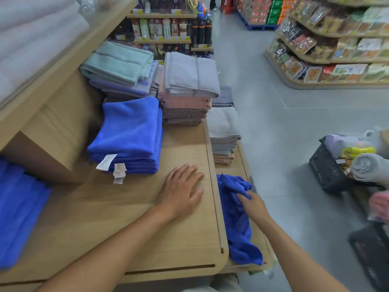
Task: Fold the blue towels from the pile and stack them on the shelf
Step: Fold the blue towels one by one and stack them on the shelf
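With my left hand [181, 190] relaxed flat on the shelf [126, 218] beside the folded blue stack [130, 133], my right hand [251, 204] rests on the loose blue towel [237, 228] on the lower ledge [239, 168], grip unconfirmed; I should pinch one corner, lift clear, then spread it flat.

Bright, even overhead shop light with soft shadows; motion blur toward nine o'clock; wide-angle bending at the edges.

The left hand [181, 190] lies flat on the counter [105, 218] — just in front of the folded blue stack [130, 133]. Right of that stack and lower, the right hand [253, 205] grips a crumpled blue towel [237, 232] — fingers [243, 196] curled into it.
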### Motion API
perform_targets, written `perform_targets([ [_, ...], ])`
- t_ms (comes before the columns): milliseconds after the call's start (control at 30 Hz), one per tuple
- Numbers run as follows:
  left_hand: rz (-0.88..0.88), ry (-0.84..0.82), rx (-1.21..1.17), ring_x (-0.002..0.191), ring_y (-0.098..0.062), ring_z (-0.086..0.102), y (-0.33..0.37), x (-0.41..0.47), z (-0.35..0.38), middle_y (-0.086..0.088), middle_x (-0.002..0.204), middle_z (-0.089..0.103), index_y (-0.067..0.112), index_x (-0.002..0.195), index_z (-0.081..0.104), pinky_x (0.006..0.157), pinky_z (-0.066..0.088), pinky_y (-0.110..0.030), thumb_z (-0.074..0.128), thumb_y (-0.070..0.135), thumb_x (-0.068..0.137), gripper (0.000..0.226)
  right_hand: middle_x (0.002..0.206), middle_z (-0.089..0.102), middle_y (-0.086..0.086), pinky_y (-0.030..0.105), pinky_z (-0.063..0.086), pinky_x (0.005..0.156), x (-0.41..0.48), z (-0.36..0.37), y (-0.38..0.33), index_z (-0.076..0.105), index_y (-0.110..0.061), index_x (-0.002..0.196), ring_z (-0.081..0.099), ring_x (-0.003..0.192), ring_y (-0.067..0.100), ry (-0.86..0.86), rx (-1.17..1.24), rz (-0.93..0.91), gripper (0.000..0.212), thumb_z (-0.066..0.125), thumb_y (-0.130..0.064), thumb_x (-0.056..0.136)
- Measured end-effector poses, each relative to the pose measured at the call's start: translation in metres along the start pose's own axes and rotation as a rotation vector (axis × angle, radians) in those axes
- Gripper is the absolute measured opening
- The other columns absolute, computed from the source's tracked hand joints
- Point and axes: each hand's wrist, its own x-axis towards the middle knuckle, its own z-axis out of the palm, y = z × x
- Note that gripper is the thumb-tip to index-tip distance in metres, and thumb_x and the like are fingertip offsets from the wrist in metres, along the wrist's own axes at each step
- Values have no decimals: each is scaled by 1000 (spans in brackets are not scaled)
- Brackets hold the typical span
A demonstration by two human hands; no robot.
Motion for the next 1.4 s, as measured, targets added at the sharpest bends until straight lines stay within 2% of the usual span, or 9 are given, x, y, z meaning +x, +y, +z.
perform_targets([
  [233, 55, 82, -199, 143, -12, 38, 3, -4, -12, 11, 145, 52, 34, 128, 61, 123, 24, -42, 50, 48, 93, 39, 86, 71, 9, 30, 50, 62, -58, -59, -76, 69, -6, 101, 67, 75, 21, 34, 616, 25, 25, 53, -24, 105],
  [367, 129, 127, -484, 116, -8, 54, 25, -21, -25, 12, 116, 66, 27, 106, 72, 103, 45, -38, 62, 34, 94, 17, 70, 69, 5, 27, 54, 54, -112, -86, -134, 65, -11, 93, 67, 58, 16, 22, 827, -54, 25, 54, -30, 105],
  [500, 157, 4, -609, 118, 3, 51, 54, -44, -38, 24, 122, 60, 42, 122, 60, 101, 46, -30, 66, 61, 83, 44, 50, 43, -2, 19, 38, 44, -173, -93, -201, 55, -16, 81, 41, 40, 9, 35, 895, -158, 27, 57, -32, 102],
  [633, 101, -163, -819, 120, 11, 51, 74, -63, -56, 35, 129, 54, 59, 128, 48, 101, 47, -28, 75, 74, 68, 68, 58, 57, 1, 24, 50, 58, -238, -90, -277, 59, -11, 98, 57, 48, 11, -95, 1021, -416, 18, 48, -23, 106],
  [800, 159, -335, -1312, 99, -2, 68, 99, -93, -86, 16, 103, 73, 44, 103, 67, 82, 52, -19, 80, 45, 80, 26, 80, 76, 11, 34, 61, 69, -275, -84, -370, 52, -2, 122, 77, 74, 20, -158, 1113, -737, 20, 41, -9, 108],
  [933, -26, -308, -1752, 113, -32, 65, 85, -107, -105, -23, 127, 67, 7, 126, 66, 92, 49, -41, 64, 38, 92, 46, 85, 68, 6, 28, 55, 59, -248, -74, -414, 50, -12, 119, 71, 58, 16, 61, 920, -731, 14, 46, -12, 106],
  [1067, -402, -290, -2080, 124, -32, 63, 44, -125, -108, -13, 131, 68, 12, 128, 70, 108, 49, -43, 65, 41, 92, 46, 95, 60, 7, 26, 51, 54, -194, -53, -408, 50, -15, 114, 66, 49, 13, 243, 508, -559, 13, 54, -22, 103],
  [1200, -702, -182, -1933, 103, -24, 74, -1, -143, -87, -9, 112, 76, 9, 118, 73, 89, 58, -34, 53, 31, 103, 33, 117, 59, 0, 38, 52, 81, -157, -10, -338, 53, -20, 129, 69, 87, 20, -21, 21, -273, 35, 57, -41, 101],
  [1400, -739, -88, -1726, 79, -21, 75, -35, -157, -67, -8, 90, 78, 6, 104, 68, 68, 60, -30, 36, -4, 100, 35, 97, 56, 7, 32, 45, 68, -173, 65, -221, 60, -11, 107, 58, 77, 23, -121, -624, -275, 23, 57, -30, 95],
])
